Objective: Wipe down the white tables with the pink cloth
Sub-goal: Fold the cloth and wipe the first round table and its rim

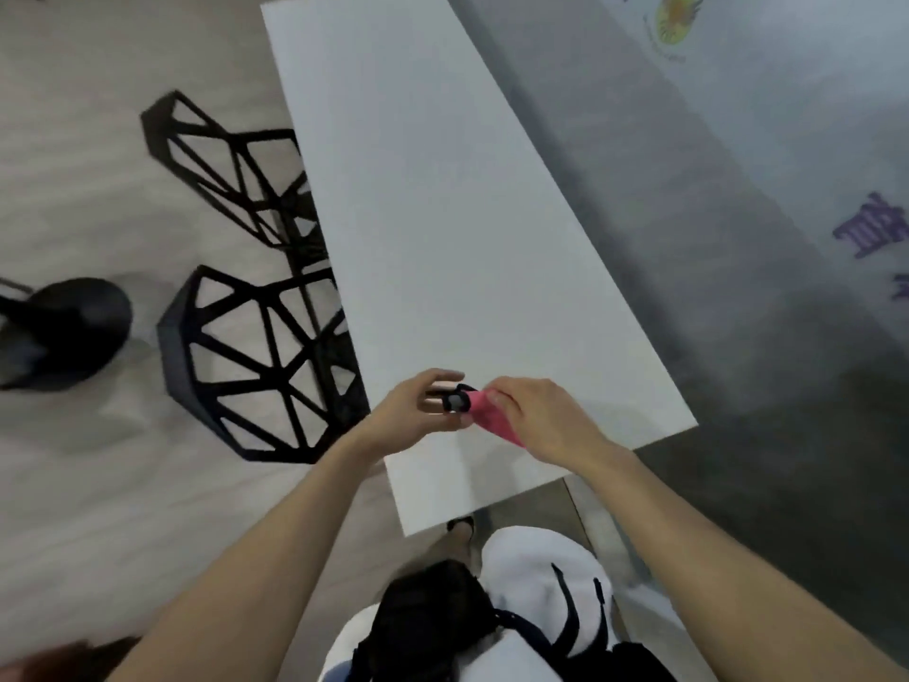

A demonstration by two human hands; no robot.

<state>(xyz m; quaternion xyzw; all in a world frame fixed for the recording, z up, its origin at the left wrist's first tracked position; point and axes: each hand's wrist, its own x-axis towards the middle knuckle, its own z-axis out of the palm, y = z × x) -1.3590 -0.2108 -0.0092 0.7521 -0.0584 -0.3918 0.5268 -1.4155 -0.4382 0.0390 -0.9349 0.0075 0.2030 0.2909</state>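
Note:
A long white table (442,214) stretches away from me, its near end just ahead. Both hands hover over that near end. My right hand (546,418) grips a bunched pink cloth (489,415), which shows between the two hands. My left hand (418,408) has curled fingers around a small black object (457,400) that sits against the cloth's left end. The cloth appears lifted slightly above the tabletop.
Two black wire-frame chairs (260,356) (231,164) stand along the table's left side. A round black stool or base (64,332) sits at far left. A glass wall with printed characters (787,164) runs along the right. A black bag hangs at my waist (433,617).

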